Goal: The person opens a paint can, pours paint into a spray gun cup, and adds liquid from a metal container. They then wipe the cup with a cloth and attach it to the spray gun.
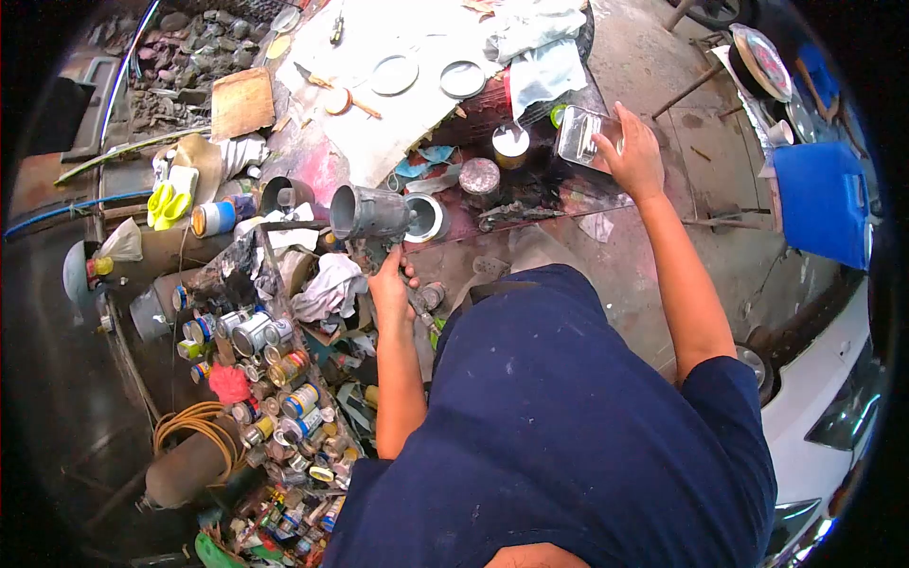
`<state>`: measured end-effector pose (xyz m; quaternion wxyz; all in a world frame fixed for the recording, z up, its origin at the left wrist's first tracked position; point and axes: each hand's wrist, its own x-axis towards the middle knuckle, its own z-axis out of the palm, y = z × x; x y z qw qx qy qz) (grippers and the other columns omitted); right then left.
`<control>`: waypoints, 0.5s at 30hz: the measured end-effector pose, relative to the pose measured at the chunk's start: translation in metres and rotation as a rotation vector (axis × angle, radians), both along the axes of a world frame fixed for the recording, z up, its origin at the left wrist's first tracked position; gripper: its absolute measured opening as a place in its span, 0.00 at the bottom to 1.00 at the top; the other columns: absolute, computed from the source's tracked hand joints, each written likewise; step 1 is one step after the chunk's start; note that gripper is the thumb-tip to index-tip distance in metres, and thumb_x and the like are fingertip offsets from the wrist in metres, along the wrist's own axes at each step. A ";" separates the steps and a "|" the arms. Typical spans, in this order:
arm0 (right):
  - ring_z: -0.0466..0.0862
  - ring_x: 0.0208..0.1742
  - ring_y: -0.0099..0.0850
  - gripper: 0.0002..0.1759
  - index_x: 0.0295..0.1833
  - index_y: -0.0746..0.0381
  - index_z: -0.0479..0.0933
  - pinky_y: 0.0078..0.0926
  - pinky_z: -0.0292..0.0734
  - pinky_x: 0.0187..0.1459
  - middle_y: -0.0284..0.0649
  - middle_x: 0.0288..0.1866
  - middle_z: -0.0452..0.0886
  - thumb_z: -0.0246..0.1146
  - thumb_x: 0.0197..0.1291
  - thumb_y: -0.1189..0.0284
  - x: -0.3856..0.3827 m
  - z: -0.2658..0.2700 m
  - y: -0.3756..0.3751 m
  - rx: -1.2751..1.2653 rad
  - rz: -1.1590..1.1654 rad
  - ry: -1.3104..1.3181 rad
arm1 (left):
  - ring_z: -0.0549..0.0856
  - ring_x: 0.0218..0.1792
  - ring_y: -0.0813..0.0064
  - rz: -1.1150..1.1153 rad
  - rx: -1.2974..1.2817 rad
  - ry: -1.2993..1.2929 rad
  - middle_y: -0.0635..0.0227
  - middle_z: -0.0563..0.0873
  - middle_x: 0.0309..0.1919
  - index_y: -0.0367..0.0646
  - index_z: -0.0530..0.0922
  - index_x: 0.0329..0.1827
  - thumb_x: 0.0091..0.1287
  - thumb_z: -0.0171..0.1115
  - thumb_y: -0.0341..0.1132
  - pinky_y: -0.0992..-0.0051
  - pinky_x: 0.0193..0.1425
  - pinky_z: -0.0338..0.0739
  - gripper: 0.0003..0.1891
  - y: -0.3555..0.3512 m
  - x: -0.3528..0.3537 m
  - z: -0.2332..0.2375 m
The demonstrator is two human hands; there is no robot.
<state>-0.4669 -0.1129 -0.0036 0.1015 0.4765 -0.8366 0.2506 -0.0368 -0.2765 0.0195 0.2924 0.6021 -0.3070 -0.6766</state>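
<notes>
My left hand (389,284) is wrapped round the handle of a paint spray gun (371,214), its grey metal cup tilted with the open mouth facing left. Just right of the cup stands an open tin with a white rim (437,220). My right hand (632,159) grips the right side of a clear rectangular plastic container (575,137) at the table's right edge, thumb toward its inside. Between the hands are a paint-crusted can (480,177) and a tin with a white top (510,144).
White sheeting (417,47) covers the table, with round lids (394,75) and a white cloth (547,80) on it. Several paint cans (252,333) are heaped at left near a coiled hose (194,426). A blue container (822,204) and a white car (824,379) stand right.
</notes>
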 end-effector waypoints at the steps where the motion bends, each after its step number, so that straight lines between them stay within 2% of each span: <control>1: 0.80 0.66 0.49 0.40 0.76 0.64 0.68 0.45 0.72 0.69 0.51 0.68 0.80 0.67 0.68 0.50 0.000 0.001 0.000 -0.003 0.004 0.007 | 0.76 0.26 0.80 0.003 -0.004 -0.002 0.73 0.78 0.29 0.43 0.78 0.42 0.74 0.66 0.36 0.79 0.22 0.68 0.08 0.001 0.000 0.000; 4: 0.80 0.67 0.49 0.40 0.74 0.65 0.70 0.45 0.71 0.69 0.51 0.68 0.80 0.68 0.67 0.49 0.000 0.001 0.000 -0.006 0.007 -0.011 | 0.76 0.27 0.80 0.001 -0.014 -0.027 0.73 0.78 0.29 0.43 0.78 0.40 0.74 0.66 0.36 0.78 0.23 0.68 0.08 0.002 0.000 -0.002; 7: 0.80 0.66 0.49 0.40 0.74 0.65 0.70 0.45 0.71 0.69 0.51 0.67 0.80 0.68 0.67 0.49 -0.001 -0.001 0.000 -0.017 0.010 -0.002 | 0.77 0.27 0.80 0.023 0.073 -0.066 0.72 0.78 0.30 0.44 0.79 0.40 0.74 0.66 0.36 0.78 0.22 0.68 0.08 0.008 -0.011 0.023; 10: 0.80 0.66 0.49 0.40 0.74 0.65 0.71 0.45 0.72 0.69 0.51 0.66 0.81 0.68 0.67 0.49 -0.001 0.000 0.000 -0.020 0.014 -0.005 | 0.72 0.20 0.80 -0.037 -0.041 -0.096 0.74 0.74 0.23 0.47 0.75 0.33 0.74 0.66 0.42 0.72 0.22 0.74 0.13 0.005 0.000 -0.003; 13: 0.81 0.65 0.49 0.39 0.73 0.65 0.71 0.45 0.72 0.68 0.51 0.65 0.81 0.68 0.67 0.50 -0.001 -0.001 0.000 -0.031 0.016 0.015 | 0.77 0.26 0.80 -0.008 0.047 -0.087 0.73 0.77 0.29 0.44 0.78 0.39 0.74 0.66 0.36 0.79 0.22 0.68 0.07 0.010 -0.007 0.015; 15: 0.81 0.65 0.49 0.39 0.73 0.65 0.71 0.45 0.72 0.68 0.51 0.65 0.81 0.68 0.67 0.50 0.001 0.003 -0.001 -0.024 0.015 -0.041 | 0.76 0.26 0.80 0.011 0.058 -0.057 0.73 0.77 0.29 0.44 0.78 0.41 0.74 0.65 0.36 0.79 0.22 0.68 0.07 0.014 -0.013 0.024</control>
